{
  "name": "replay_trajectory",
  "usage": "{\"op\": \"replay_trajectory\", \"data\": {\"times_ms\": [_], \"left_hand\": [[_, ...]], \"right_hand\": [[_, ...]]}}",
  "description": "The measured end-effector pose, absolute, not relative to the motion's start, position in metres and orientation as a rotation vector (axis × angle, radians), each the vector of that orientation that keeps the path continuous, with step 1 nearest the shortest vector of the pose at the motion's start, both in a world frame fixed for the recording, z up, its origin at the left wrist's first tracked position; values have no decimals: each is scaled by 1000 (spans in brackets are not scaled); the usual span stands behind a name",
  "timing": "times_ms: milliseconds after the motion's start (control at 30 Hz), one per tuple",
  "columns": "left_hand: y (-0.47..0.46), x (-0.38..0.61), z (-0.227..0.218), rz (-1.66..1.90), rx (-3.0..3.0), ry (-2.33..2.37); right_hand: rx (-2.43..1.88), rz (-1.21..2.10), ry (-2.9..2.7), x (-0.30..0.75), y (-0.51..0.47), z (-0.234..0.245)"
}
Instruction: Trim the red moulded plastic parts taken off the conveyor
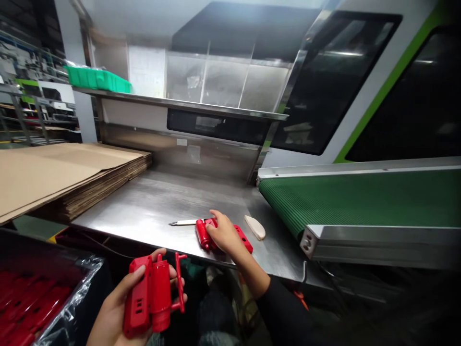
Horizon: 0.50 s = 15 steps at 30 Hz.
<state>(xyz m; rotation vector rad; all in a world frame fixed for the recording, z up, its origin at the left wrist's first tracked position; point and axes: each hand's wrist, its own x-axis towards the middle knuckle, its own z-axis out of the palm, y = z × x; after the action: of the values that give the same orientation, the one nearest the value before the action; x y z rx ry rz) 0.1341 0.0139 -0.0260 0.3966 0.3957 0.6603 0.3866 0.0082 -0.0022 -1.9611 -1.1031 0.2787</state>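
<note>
My left hand (114, 303), low in front of the table, is closed around a set of red plastic moulded parts: a flat housing (138, 300), a cylinder (160, 293) and a thin crank-shaped bar (180, 283). Near the table's front edge, my right hand (224, 234) grips a second set of red plastic parts (203, 234), its thumb by a small cylinder and its index finger raised. The palm side is hidden. Behind that hand lies a white-handled pen-like knife (187, 222). To its right rests a flat beige piece with a pointed end (255, 227).
A steel table (144, 202) spans the middle. Stacked cardboard sheets (72, 166) sit at left, and a green conveyor belt (367, 199) ends over the table at right. A plastic-lined bin (97, 283) holds several red parts. On the shelf stands a green tray (97, 79).
</note>
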Motion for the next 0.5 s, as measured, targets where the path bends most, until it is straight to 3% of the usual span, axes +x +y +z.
{"op": "replay_trajectory", "data": {"times_ms": [167, 267, 333, 367, 500], "left_hand": [[13, 145, -36, 742, 351, 465], [5, 157, -34, 668, 322, 484], [1, 167, -34, 595, 299, 484], [0, 172, -35, 552, 272, 462], [-2, 187, -46, 159, 147, 338]], "right_hand": [[-1879, 139, -1158, 342, -47, -1], [-1593, 698, -1170, 316, -90, -10], [-1425, 774, -1277, 308, -109, -16], [-1399, 639, -1374, 307, -115, -18], [-1309, -425, -1933, 313, -127, -17]]}}
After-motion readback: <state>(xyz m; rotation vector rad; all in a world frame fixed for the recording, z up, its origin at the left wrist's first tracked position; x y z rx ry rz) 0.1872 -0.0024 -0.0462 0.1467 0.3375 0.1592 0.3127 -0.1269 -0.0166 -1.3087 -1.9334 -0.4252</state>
